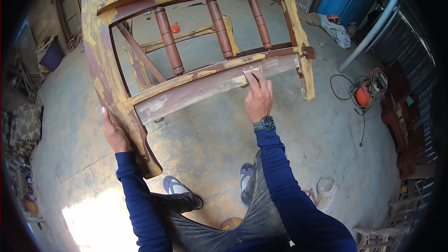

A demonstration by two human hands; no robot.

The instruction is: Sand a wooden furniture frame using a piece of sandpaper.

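Before me stands a wooden furniture frame (105, 56), its brown surface patched with yellow filler. Three turned spindles (217, 26) span its middle opening. My left hand (116, 133) grips the outer edge of the left post, low down near its foot. Along the bottom runs a flat rail (196, 92) with a dull, whitish, scuffed face. My right hand (259, 92) presses a small pale sheet (252, 71), apparently sandpaper, against this rail, right of its middle. The fingers cover much of the sheet.
An orange machine (364, 96) with a coiled hose lies on the concrete floor (210, 147) at right. Dark red wooden parts (399, 115) lean by the corrugated wall. A sloping metal post (371, 29) stands at far right. Patterned cushions (28, 126) are stacked at left.
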